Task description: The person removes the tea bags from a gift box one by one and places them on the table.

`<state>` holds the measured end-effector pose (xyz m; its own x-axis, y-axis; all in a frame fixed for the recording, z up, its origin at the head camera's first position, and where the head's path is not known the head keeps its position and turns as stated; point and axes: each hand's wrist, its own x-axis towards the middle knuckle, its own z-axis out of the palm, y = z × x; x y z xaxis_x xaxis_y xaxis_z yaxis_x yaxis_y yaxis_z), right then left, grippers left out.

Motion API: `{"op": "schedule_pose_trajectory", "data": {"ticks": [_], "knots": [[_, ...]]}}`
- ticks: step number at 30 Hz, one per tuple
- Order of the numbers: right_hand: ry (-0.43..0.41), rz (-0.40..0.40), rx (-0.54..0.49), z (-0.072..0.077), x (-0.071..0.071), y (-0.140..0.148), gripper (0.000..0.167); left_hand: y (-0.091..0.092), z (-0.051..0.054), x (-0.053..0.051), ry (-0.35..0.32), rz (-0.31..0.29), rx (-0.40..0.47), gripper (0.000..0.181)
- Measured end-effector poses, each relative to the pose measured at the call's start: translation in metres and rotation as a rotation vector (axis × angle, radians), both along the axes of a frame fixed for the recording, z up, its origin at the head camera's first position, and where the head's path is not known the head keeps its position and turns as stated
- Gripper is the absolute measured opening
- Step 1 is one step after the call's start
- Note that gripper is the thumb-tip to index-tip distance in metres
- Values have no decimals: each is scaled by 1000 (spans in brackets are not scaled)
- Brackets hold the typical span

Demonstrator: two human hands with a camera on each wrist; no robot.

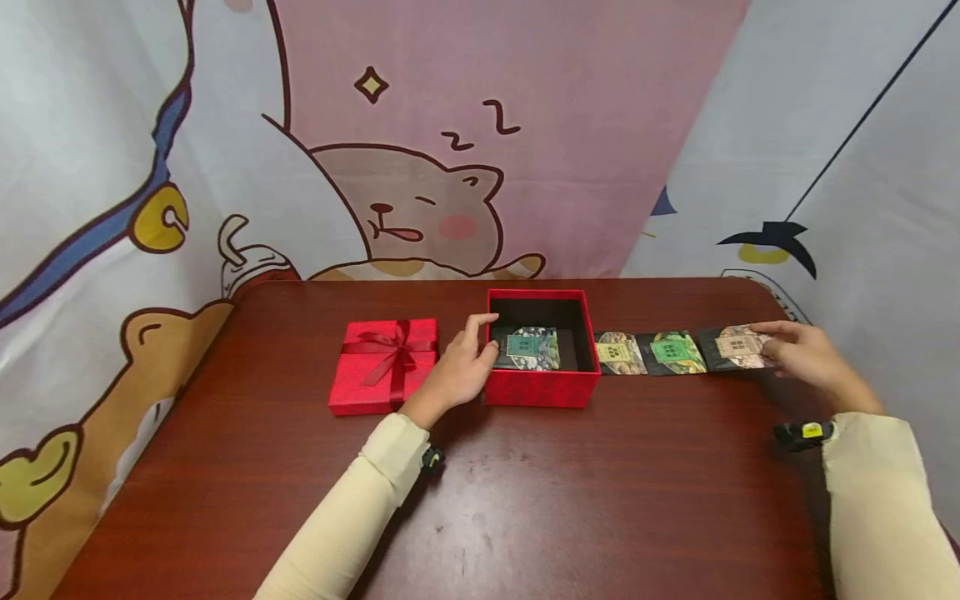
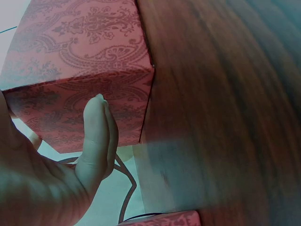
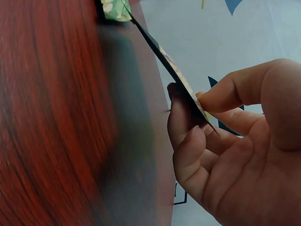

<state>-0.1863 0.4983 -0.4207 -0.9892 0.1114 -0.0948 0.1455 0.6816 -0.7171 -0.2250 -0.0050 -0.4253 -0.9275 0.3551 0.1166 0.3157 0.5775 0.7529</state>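
Observation:
An open red gift box (image 1: pixel 540 390) with a black inside stands near the middle of the table. My left hand (image 1: pixel 463 362) holds its left wall: thumb and forefinger reach the rim, and other fingers (image 2: pixel 98 125) lie along the outside in the left wrist view. A flat dark packet with a teal label (image 1: pixel 534 347) lies inside. To the right runs a row of flat packets, one with a yellow label (image 1: pixel 619 353), partly hidden by the box, and one with a green label (image 1: pixel 677 352). At the row's right end my right hand (image 1: pixel 806 358) pinches a beige-labelled packet (image 1: pixel 733 345), slanted in the right wrist view.
The red lid (image 1: pixel 367 375) with a dark red ribbon bow sits left of the box. A brown wooden table (image 1: pixel 525 500) carries everything. Cartoon-printed cloth (image 1: pixel 600 125) hangs behind the table and along its sides.

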Motion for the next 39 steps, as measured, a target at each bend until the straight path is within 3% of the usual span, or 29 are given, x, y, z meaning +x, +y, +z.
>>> {"op": "schedule_pose_trajectory", "data": {"ticks": [8,17,30,39], "knots": [[24,45,40,3,1,9,37,3,5,0,2,-4,-8,46],[-3,77,117,0,-7,10,41,1,4,-2,0,-1,-12,47],[44,35,47,-3,-11,5,47,-2,4,0,-13,2,3,47],[-10,37,-81,-9,-8,16,51,1,2,1,-23,-2,1,48]]}}
